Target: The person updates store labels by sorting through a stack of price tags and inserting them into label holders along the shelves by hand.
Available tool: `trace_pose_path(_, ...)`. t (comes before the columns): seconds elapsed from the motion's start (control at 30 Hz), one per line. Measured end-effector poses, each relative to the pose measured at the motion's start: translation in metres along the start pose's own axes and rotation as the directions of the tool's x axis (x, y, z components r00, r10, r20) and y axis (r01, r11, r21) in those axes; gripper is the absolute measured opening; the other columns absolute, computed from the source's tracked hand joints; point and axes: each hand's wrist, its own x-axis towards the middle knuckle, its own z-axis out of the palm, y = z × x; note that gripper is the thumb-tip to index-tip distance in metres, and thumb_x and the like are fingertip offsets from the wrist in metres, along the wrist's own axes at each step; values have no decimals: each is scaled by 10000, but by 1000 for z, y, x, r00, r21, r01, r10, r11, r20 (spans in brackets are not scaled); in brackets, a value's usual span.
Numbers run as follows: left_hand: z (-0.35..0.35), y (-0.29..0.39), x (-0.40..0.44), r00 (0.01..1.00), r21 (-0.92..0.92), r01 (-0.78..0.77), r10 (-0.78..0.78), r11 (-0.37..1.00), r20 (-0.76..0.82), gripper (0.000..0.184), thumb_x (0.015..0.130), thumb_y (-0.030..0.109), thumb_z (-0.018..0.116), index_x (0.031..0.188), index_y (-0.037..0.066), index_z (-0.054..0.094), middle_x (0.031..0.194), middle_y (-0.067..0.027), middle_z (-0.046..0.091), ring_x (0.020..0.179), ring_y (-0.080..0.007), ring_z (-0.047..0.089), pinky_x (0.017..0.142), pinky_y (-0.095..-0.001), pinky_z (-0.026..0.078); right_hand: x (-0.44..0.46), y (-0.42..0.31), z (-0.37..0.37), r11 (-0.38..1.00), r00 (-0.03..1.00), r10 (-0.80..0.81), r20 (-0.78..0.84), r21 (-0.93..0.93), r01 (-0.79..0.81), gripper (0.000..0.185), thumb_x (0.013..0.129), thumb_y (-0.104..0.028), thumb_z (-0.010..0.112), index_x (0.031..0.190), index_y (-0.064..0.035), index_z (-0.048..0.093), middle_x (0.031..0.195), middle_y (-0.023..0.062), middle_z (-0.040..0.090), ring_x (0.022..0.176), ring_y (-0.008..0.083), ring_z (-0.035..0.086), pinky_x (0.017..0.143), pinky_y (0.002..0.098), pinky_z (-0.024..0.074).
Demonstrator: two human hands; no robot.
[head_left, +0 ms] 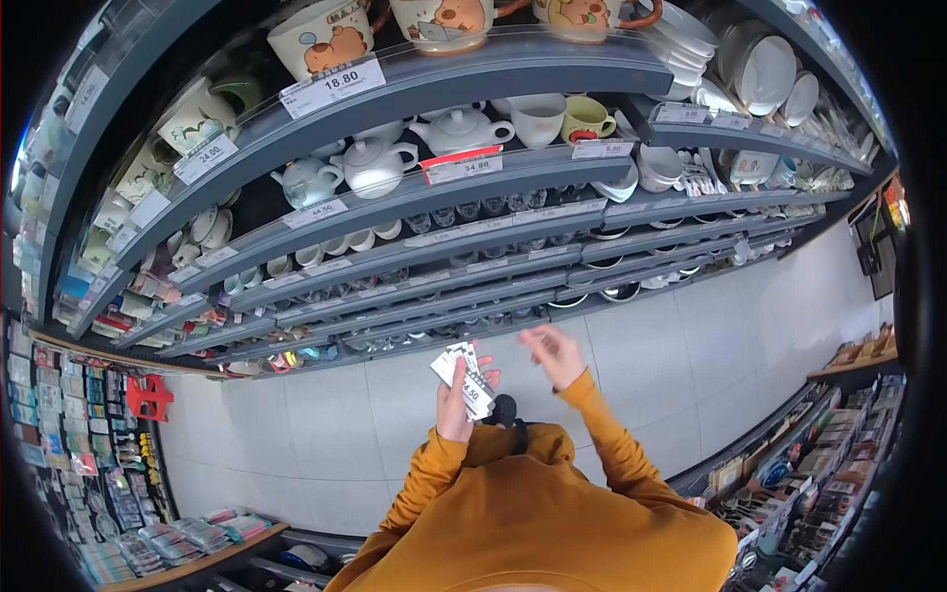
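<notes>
A fanned stack of white paper price tags [475, 398] is gripped in my left hand [454, 412], the thumb lying across the front. One tag's print ends in "4.50". My right hand [557, 357] is raised to the right of the tags, apart from them. Its fingers are bent and slightly blurred, and whether anything is between them I cannot make out. Ahead of both hands are shelves with price labels along their edges, such as a label reading 18.80 [333, 86] and a red-topped label reading 34.80 [464, 166].
White teapots [375, 166], bear-printed mugs [326, 39], plates [764, 74] and glasses fill the curved-looking shelves ahead. A red stool [150, 397] stands on the tiled floor [286, 444] at left. Racks of packaged goods [89, 424] are on the left, with a stocked shelf [789, 483] at lower right.
</notes>
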Motion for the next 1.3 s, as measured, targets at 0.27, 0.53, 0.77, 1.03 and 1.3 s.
trace_pose_path(0.27,-20,-9,15,972,38,216,-219,976,86,519,996,339,457,1392,11,383,1174,-183,596,727,-139,594,642,-261,507,105,-32,-48,828,884,-436,-165,-458,323,299,859,-152,665,1132,-52,592,1217,82,592,697,201,650,611,296,522)
trace_pose_path(0.53,4,4,33,922,-90,316,-283,945,264,495,1009,342,431,1381,15,420,1144,-109,583,798,-134,549,700,-250,473,192,-32,-76,482,921,-384,-65,-865,140,250,847,-266,655,1054,-126,649,1077,73,634,780,319,656,693,433,522)
trace_pose_path(0.77,7,21,64,918,-27,301,-282,953,280,493,1007,355,437,1372,23,448,956,-30,557,769,-115,543,675,-237,458,204,-50,-90,447,949,-307,73,-869,211,190,821,-322,680,939,-175,697,884,79,665,703,271,651,626,396,518)
trace_pose_path(1.03,31,26,111,983,95,112,-124,989,138,494,980,414,486,1266,13,519,871,-18,560,668,-95,516,571,-223,414,111,-13,-52,971,942,-237,-239,-86,222,79,866,-108,689,878,-32,670,798,12,653,706,58,585,610,230,482)
trace_pose_path(1.3,60,-4,131,962,253,92,-152,963,229,426,971,323,542,1273,24,529,1081,-74,627,857,-88,581,734,-229,471,42,13,-7,984,994,99,43,142,-104,192,876,-172,695,805,0,648,775,9,654,678,46,571,631,205,454)
